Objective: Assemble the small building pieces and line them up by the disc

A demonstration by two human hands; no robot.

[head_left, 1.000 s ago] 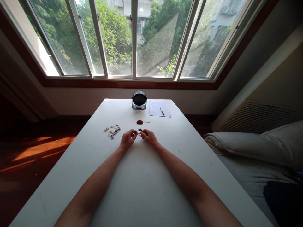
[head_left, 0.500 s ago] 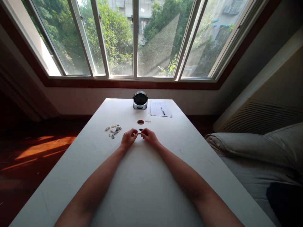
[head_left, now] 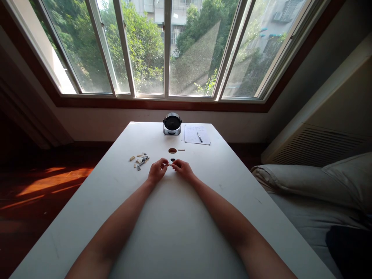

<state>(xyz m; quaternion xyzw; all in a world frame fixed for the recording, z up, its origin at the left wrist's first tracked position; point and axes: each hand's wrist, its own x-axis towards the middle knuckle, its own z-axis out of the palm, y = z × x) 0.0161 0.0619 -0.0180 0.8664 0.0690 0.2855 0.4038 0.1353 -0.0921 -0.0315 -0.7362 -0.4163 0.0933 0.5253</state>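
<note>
Above the middle of the white table [head_left: 180,217], my left hand [head_left: 157,169] and my right hand [head_left: 183,169] meet with fingertips pinched. Between them is a small pale building-block piece [head_left: 170,165], gripped from both sides and mostly covered by the fingers. Just beyond the fingertips lies a small dark round spot or item [head_left: 173,159]; I cannot make out what it is. To the left of my left hand lies a loose pile of small tan and grey building-block pieces [head_left: 141,159]. A short studded strip [head_left: 181,150] lies beyond my right hand.
A round hole [head_left: 172,150] opens in the tabletop beside the strip. At the far edge stands a black round device on a stand [head_left: 172,124]. Right of it lies a sheet of paper [head_left: 192,134] with a pen [head_left: 199,137]. Cushioned bedding [head_left: 305,180] borders the right side.
The pale piece between my fingertips has turned slightly and shows differently. Both hands stay in nearly the same place, and the view has shifted a little.
</note>
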